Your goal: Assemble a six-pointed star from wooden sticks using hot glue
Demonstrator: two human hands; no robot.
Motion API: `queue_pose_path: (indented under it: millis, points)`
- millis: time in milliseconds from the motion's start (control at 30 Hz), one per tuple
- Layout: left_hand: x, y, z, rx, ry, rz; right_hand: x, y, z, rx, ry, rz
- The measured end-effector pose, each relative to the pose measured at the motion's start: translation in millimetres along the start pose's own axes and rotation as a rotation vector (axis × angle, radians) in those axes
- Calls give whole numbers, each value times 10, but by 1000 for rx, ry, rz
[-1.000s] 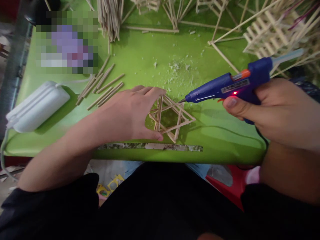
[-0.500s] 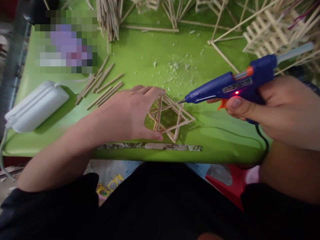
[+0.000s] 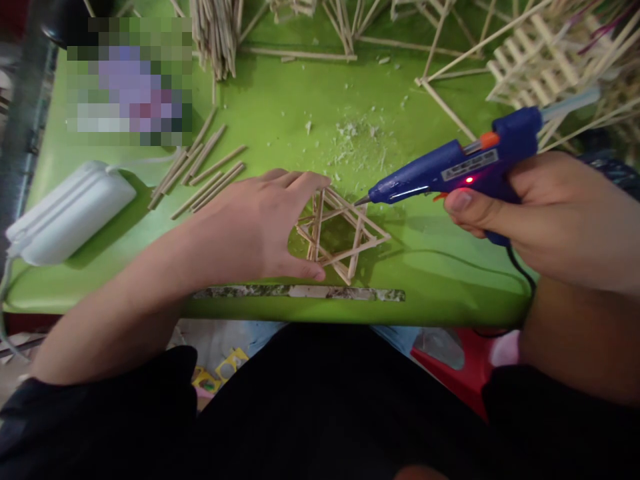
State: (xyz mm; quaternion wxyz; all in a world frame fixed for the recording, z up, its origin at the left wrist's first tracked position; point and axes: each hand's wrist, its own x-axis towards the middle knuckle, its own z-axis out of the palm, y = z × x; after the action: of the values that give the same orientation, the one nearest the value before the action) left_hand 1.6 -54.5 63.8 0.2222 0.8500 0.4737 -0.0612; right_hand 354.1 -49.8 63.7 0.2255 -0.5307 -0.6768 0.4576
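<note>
My right hand (image 3: pixel 555 217) is wrapped round a blue hot glue gun (image 3: pixel 450 170), a red light glowing on its side and a clear glue stick (image 3: pixel 573 105) jutting from the back. Its metal nozzle points left, at the upper right of a star-shaped frame (image 3: pixel 356 252) of thin wooden sticks; whether it touches cannot be told. My left hand (image 3: pixel 255 227) grips the frame's left side, thumb at the near corner and fingers at the far one. The palm side of that hand is hidden. Several loose sticks (image 3: pixel 220 187) lie beyond my left wrist.
A white power adapter (image 3: pixel 73 212) with cables lies left on the green table (image 3: pixel 280 113). A dark speckled strip (image 3: pixel 350 293) runs along the near edge. Glue scraps (image 3: pixel 357 133) litter the middle. A stick bundle (image 3: pixel 215 33) and a stick lattice structure (image 3: pixel 545 57) stand behind.
The glue gun has shifted slightly left at its rear, and its orange trigger now shows less, drawn in under my fingers. My left hand and the star-shaped frame have stayed put.
</note>
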Motion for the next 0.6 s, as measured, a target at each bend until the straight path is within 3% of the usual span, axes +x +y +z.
queue_pose_path:
  millis: [133, 600]
  points:
    - [-1, -7, 7, -14, -1, -7, 0, -9, 2, -252, -18, -69]
    - [3, 0, 0, -18, -16, -15, 14, -63, 68, -241, 36, -22]
